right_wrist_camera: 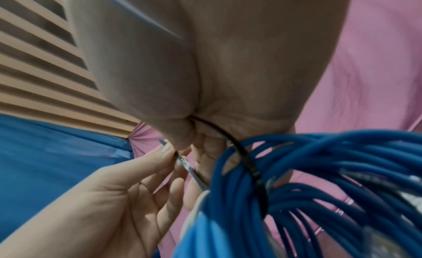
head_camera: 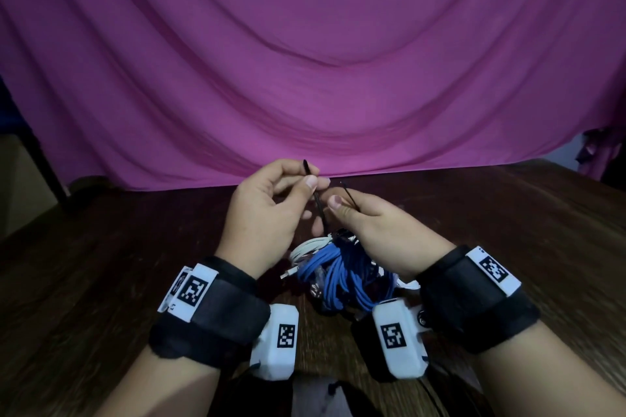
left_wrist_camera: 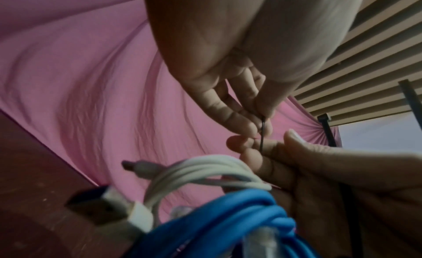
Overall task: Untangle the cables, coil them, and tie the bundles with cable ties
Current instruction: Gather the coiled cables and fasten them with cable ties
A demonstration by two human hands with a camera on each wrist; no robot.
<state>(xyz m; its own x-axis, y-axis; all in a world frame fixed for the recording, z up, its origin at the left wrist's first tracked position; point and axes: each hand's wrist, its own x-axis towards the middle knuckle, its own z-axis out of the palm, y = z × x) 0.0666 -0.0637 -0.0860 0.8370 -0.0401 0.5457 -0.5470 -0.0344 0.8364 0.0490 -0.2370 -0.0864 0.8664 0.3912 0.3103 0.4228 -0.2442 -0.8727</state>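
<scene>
Item 1: blue cable coil (head_camera: pixel 342 276) with white cable (head_camera: pixel 306 249), held above the wooden table (head_camera: pixel 101 264). Item 2: black cable tie (head_camera: pixel 318 203), looped round the coil, pinched by left hand (head_camera: pixel 267 203) and right hand (head_camera: pixel 376 230). Beyond: pink cloth (head_camera: pixel 305 61).

No readable text shows anywhere; the white wrist-mounted blocks (head_camera: pixel 399 335) behind the fingers carry only black-and-white square marker patterns.

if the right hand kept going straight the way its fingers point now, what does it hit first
Probably the left hand: the right hand, pinching a black cable tie, points toward its fingertips, nearly touching; depth is unclear.
</scene>
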